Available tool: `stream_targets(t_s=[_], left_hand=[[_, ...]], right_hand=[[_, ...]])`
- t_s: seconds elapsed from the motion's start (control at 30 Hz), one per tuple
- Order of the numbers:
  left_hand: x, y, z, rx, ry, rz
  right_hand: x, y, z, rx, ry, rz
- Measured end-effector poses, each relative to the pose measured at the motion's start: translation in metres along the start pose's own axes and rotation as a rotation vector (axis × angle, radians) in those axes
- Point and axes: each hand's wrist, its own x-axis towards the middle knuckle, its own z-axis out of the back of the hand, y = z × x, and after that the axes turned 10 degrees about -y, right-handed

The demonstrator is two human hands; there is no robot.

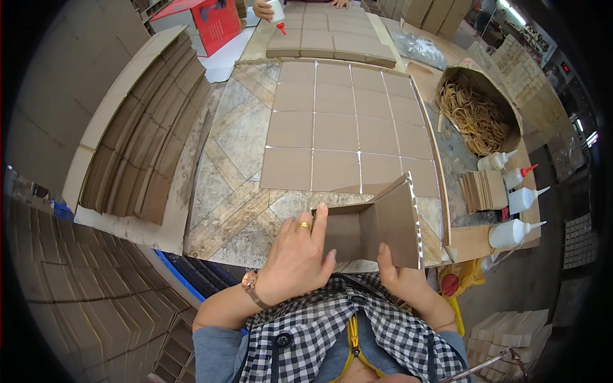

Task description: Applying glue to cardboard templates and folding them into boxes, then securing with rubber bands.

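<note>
Close in front of me stands a bent piece of brown cardboard [393, 226], folded into upright panels. A beaded line of white glue runs along its right edge. My left hand [294, 252], with a ring and a wristwatch, grips its left panel, index finger over the top edge and thumb inside. My right hand [402, 281] pinches the lower right panel; its thumb lies on the inner face and its other fingers are hidden behind. Beyond the piece, flat cardboard sheets [335, 131] lie in a grid on the patterned board [223, 217], with white glue lines along their seams.
Stacked folded cardboard [143, 127] stands at left. On the right are a sack of rubber bands [476, 108], small cardboard pieces [482, 191] and several glue bottles [511, 233]. Across the table, another person's hand [263, 9] holds a red-tipped glue bottle [277, 14] over more cardboard.
</note>
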Motion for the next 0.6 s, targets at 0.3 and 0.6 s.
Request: stream_targets(t_s=[0.3, 0.6], left_hand=[[0.001, -0.005, 0.002, 0.043, -0.018, -0.030], [0.000, -0.004, -0.005, 0.046, -0.037, -0.027]], right_hand=[[0.008, 0.007, 0.001, 0.076, 0.083, -0.180], [0.008, 0.009, -0.005, 0.055, 0.020, -0.126]])
